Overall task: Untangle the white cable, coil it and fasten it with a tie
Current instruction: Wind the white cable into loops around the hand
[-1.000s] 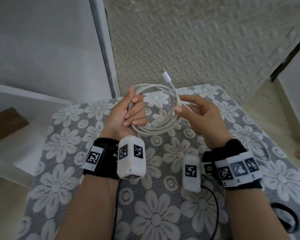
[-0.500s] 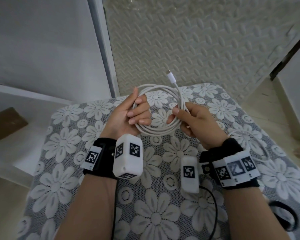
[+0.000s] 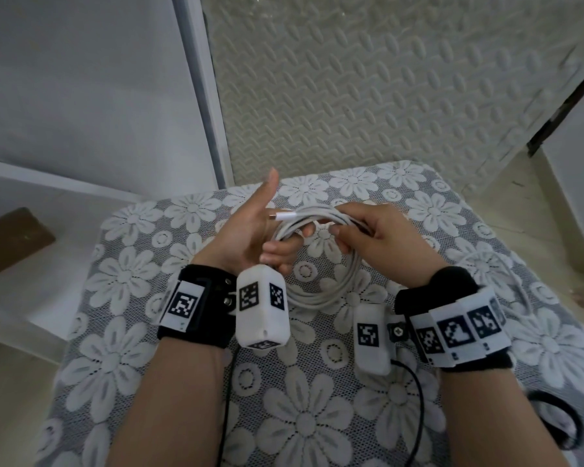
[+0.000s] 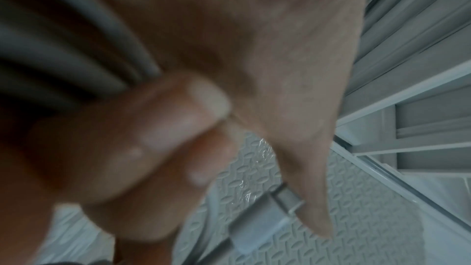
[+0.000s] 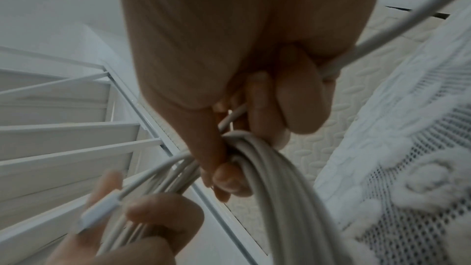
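The white cable is wound into a coil of several loops and hangs between my hands above the floral cloth. My left hand has its fingers curled through the coil's left side, thumb raised. My right hand pinches the bundle at its top, as the right wrist view shows the cable under its fingertips. The white plug lies along the top of the coil and points left at my left hand; it also shows as plug and plug. One loose strand runs off past my right hand.
The table wears a grey lace cloth with white flowers. Behind it stands an embossed foam panel and a white post. A brown block lies on the white shelf at left. Black wrist-camera leads trail near me.
The coil has tipped from facing me to hanging edge-on. The plug, which pointed away, now lies across the top pointing left. My left thumb has lifted and my right hand closed on the bundle.
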### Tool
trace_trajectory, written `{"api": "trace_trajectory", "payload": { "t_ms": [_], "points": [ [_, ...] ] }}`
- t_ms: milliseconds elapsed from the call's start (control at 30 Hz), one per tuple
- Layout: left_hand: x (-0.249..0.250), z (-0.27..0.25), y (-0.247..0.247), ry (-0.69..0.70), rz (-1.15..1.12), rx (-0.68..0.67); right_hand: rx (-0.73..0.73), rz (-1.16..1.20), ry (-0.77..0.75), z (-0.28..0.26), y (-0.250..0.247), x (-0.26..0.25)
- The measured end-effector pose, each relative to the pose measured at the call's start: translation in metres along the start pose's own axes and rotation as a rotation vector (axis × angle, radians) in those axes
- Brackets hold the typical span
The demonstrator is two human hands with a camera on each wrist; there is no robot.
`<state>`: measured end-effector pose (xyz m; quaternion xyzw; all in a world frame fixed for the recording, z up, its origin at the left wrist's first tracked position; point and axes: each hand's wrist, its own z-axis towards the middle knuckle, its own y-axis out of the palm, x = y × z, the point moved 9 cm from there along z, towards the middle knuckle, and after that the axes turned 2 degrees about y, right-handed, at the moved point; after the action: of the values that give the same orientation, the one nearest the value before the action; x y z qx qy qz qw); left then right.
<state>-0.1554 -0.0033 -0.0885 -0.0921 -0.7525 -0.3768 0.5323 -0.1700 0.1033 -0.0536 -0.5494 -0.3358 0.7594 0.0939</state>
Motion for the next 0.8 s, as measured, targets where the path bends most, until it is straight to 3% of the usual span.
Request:
{"api": "trace_trajectory", "payload": {
  "t_ms": [167,433,567,667,800],
  "points": [
    [-0.004,-0.001,0.006,0.018,-0.007,-0.07,-0.016,0.031,-0.012,-0.001,0.0,-0.001],
    [0.002,0.001,0.002,0.071,0.051,0.042,0.046,0.158,0.049,0.001,-0.003,0.008],
    [0.008,0.0,0.009,0.106,-0.12,-0.101,0.146,0.279,0.059,-0.002,-0.012,0.006],
    [0.018,-0.002,0.011,0.153,-0.324,-0.198,0.303,0.34,0.115,-0.007,-0.028,0.012],
    [0.023,-0.003,0.003,0.188,-0.397,-0.19,0.468,0.382,0.133,-0.012,-0.043,0.018]
  ]
}}
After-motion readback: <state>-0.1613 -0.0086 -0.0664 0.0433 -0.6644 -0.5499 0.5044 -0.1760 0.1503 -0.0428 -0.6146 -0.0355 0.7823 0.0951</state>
